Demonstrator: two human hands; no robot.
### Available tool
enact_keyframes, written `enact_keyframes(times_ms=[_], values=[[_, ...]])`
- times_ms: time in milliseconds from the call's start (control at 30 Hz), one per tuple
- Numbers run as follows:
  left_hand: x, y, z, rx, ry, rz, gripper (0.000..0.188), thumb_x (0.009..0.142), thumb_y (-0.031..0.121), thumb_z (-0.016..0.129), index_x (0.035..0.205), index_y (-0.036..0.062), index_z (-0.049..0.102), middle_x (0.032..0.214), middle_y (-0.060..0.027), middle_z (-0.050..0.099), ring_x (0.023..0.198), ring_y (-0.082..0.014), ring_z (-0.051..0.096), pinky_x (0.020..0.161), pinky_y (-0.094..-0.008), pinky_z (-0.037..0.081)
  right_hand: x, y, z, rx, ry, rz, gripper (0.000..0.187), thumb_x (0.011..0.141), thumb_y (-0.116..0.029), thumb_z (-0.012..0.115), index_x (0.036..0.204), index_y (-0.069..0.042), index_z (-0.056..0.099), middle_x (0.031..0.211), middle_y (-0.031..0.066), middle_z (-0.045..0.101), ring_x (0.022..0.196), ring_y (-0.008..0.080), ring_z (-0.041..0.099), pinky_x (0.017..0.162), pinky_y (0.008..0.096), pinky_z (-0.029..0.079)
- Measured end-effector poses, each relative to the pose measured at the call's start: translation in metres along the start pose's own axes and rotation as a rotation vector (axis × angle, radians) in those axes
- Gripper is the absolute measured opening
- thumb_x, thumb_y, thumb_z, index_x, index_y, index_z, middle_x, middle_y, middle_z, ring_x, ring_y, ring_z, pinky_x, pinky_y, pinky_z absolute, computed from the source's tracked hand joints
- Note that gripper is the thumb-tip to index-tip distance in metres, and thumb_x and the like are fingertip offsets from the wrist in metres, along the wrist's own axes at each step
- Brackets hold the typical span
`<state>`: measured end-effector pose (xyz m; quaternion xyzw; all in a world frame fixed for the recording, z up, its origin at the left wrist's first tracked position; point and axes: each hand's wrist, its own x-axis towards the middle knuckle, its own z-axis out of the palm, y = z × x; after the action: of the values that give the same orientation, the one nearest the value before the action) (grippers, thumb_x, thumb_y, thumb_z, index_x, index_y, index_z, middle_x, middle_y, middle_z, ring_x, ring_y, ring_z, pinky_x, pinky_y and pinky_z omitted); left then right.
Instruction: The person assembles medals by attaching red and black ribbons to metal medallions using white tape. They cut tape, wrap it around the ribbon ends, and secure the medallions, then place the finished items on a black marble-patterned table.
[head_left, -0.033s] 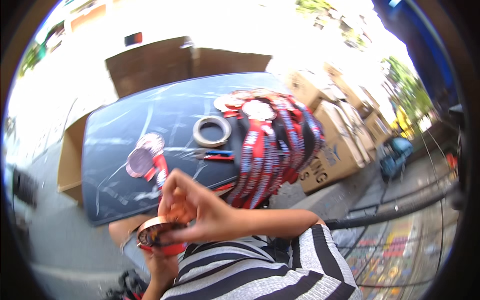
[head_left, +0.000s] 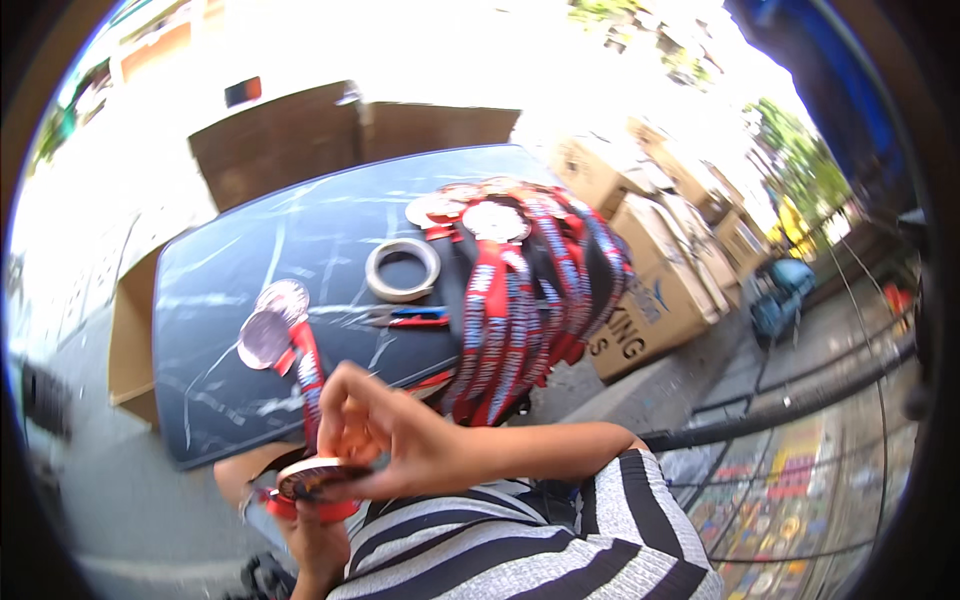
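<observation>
Head view: dark counter (head_left: 230,400) carries a heap of medals (head_left: 520,300) at 1 o'clock. At 6 o'clock our right hand (head_left: 400,440) and left hand (head_left: 315,535) pinch one medal (head_left: 310,478); we judge it rigid, weighty, best gripped by its rim, ribbon limp.

The single head-worn fisheye view looks steeply down from close above the hands (head_left: 400,450), facing outward across the dark bench (head_left: 300,250) toward stacked cartons (head_left: 650,270).
</observation>
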<state>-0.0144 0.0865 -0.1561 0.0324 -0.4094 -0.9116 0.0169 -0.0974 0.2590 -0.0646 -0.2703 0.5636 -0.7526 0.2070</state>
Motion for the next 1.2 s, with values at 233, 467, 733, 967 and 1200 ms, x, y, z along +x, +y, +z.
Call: enact_keyframes(times_ms=[233,467,733,967,1200], values=[[-0.003,-0.012,-0.024,0.299,-0.067,-0.051,0.038,0.092,0.019,0.07,0.121,-0.0004,0.055,0.113,-0.016,0.066,0.104,-0.0243,0.064,0.095,-0.0371,0.049,-0.054,0.025,-0.034,-0.443,0.047,-0.006,0.029,0.081,-0.006,0.077,0.103,-0.002,0.059,0.084,0.0046,0.056,0.077,0.0128,0.057,0.066,0.0279,0.047],[0.002,-0.002,-0.022,0.367,0.029,0.084,0.024,0.096,0.012,0.064,0.114,-0.0002,0.057,0.104,-0.015,0.068,0.092,-0.0228,0.067,0.086,-0.0362,0.054,-0.065,0.031,-0.026,-0.336,-0.145,0.212,0.026,0.079,-0.005,0.076,0.099,0.003,0.061,0.092,0.0135,0.055,0.08,0.0253,0.058,0.067,0.036,0.047],[0.003,0.031,-0.039,0.275,0.078,0.152,0.029,0.098,0.022,0.061,0.119,0.0009,0.058,0.093,-0.0089,0.066,0.082,-0.0173,0.064,0.078,-0.031,0.055,-0.074,0.062,-0.034,-0.516,-0.249,0.059,0.018,0.08,0.001,0.068,0.093,0.001,0.056,0.093,0.0144,0.055,0.086,0.0342,0.059,0.073,0.0423,0.046],[0.007,0.044,-0.037,0.429,0.288,0.278,0.038,0.099,0.033,0.059,0.117,0.0001,0.06,0.089,-0.0106,0.067,0.079,-0.0174,0.064,0.075,-0.0317,0.054,-0.098,0.205,-0.088,-1.218,-0.459,0.709,0.018,0.083,-0.014,0.063,0.094,0.0,0.063,0.09,0.0223,0.066,0.093,0.0398,0.066,0.079,0.0459,0.051],[0.001,0.029,-0.009,0.199,-0.251,-0.16,0.052,0.101,0.039,0.05,0.116,-0.0104,0.057,0.098,-0.026,0.069,0.089,-0.0364,0.071,0.085,-0.0468,0.056,-0.068,0.155,-0.062,-0.763,-0.388,0.598,0.059,0.084,-0.038,0.073,0.127,-0.001,0.055,0.114,0.0241,0.064,0.107,0.0375,0.063,0.091,0.0447,0.049]])
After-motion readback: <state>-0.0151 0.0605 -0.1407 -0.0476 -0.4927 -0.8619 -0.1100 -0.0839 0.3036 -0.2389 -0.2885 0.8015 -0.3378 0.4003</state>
